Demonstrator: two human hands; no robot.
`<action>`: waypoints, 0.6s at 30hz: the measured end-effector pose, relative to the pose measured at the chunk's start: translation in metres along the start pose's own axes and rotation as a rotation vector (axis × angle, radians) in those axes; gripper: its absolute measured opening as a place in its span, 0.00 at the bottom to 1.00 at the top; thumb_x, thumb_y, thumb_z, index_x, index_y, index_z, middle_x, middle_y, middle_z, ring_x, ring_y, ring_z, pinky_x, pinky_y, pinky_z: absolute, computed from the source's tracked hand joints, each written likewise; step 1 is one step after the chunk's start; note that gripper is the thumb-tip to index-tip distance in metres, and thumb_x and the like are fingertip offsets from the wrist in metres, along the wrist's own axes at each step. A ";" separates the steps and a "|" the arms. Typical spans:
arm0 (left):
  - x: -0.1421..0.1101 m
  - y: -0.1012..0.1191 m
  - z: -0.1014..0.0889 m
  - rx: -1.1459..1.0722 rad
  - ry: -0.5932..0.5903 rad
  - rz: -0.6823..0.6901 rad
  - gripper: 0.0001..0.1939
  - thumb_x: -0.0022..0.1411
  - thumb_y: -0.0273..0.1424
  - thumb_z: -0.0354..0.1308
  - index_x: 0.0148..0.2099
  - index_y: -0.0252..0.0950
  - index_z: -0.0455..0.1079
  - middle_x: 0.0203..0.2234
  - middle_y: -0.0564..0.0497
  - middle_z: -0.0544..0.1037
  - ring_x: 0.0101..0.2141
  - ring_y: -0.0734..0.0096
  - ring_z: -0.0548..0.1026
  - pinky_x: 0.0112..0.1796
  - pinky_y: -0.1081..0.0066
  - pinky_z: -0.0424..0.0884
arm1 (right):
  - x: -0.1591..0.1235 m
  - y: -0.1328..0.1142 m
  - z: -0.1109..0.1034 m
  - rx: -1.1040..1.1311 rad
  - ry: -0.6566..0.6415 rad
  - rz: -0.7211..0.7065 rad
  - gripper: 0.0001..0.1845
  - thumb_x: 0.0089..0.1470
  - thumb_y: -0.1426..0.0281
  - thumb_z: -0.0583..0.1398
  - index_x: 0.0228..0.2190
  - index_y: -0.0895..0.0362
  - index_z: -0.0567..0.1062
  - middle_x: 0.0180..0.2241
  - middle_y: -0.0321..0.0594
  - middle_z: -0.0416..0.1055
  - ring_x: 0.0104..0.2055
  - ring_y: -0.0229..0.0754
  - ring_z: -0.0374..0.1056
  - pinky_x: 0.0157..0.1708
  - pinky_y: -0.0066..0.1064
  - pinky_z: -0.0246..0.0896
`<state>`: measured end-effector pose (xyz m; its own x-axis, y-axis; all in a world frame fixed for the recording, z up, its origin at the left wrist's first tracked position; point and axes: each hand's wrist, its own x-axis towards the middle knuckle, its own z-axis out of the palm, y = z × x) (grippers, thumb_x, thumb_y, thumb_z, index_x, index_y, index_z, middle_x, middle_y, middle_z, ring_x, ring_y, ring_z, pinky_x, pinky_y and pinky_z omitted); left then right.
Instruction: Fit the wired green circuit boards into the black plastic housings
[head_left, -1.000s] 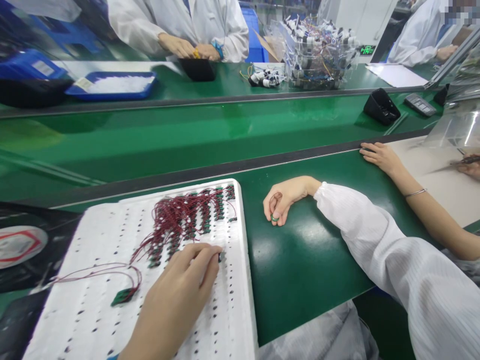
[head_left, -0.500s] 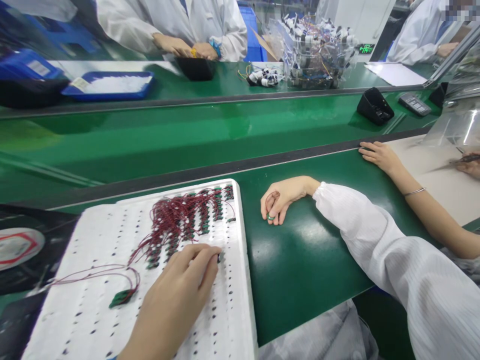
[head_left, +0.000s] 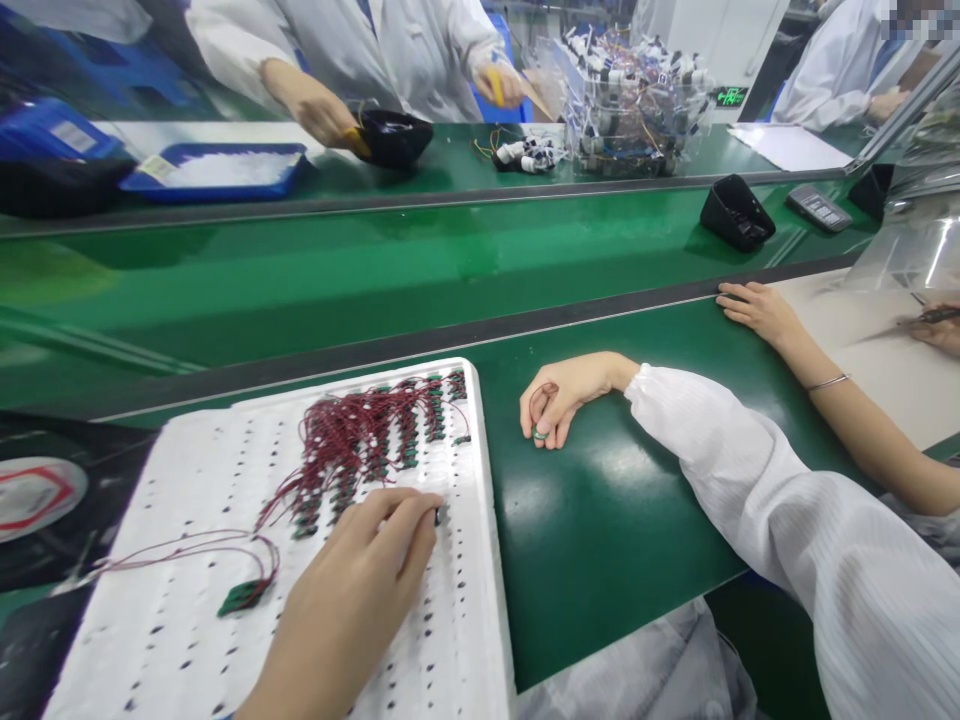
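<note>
My left hand (head_left: 352, 590) is closed in a pinch over the white foam tray (head_left: 180, 480). A tiny dark piece shows at its fingertips; I cannot make out what it is. Several small green circuit boards with dark red wires (head_left: 349, 425) stand in rows in the tray's far right part, the wires tangled on top. Nearer the left, a few loose green boards (head_left: 244, 597) lie flat with their wires trailing left. Right of the tray, my right hand (head_left: 562, 398) rests on the green table, its fingers shut on a small green circuit board (head_left: 539, 434) with a looped dark red wire.
A co-worker's hand (head_left: 757, 310) lies on the table at my right. Across the raised green ledge (head_left: 420, 245), another person handles a black bin (head_left: 394, 140). A blue tray (head_left: 217, 170), a clear box of wired parts (head_left: 637, 110) and a black holder (head_left: 739, 213) stand there.
Both my hands stay still. The person opposite has moved their hands apart, one to the black bin's left side, the other raised to the right with something yellow.
</note>
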<state>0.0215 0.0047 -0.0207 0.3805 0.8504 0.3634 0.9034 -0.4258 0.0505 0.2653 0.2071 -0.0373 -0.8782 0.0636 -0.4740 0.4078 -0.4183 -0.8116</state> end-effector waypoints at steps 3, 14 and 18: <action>-0.001 0.001 0.001 -0.004 0.008 -0.010 0.18 0.76 0.34 0.39 0.42 0.36 0.69 0.37 0.48 0.76 0.36 0.63 0.78 0.36 0.66 0.73 | 0.000 -0.002 0.002 -0.032 -0.017 -0.061 0.30 0.31 0.64 0.80 0.35 0.66 0.79 0.31 0.42 0.80 0.34 0.41 0.79 0.40 0.32 0.78; -0.002 0.001 0.003 -0.017 0.024 0.016 0.16 0.77 0.35 0.39 0.43 0.37 0.67 0.37 0.49 0.73 0.36 0.64 0.76 0.35 0.68 0.71 | -0.004 -0.004 0.004 -0.097 -0.036 -0.007 0.27 0.31 0.66 0.78 0.33 0.66 0.78 0.28 0.40 0.80 0.32 0.41 0.79 0.39 0.31 0.77; -0.001 0.001 0.004 -0.011 0.034 0.021 0.16 0.77 0.35 0.39 0.43 0.37 0.67 0.37 0.50 0.73 0.36 0.65 0.76 0.35 0.69 0.71 | -0.001 -0.002 0.002 -0.063 -0.019 -0.042 0.32 0.27 0.62 0.80 0.34 0.66 0.79 0.30 0.42 0.80 0.33 0.42 0.79 0.39 0.31 0.79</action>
<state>0.0232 0.0045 -0.0243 0.3924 0.8303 0.3958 0.8929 -0.4472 0.0529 0.2647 0.2059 -0.0348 -0.8991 0.0621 -0.4333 0.3853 -0.3575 -0.8507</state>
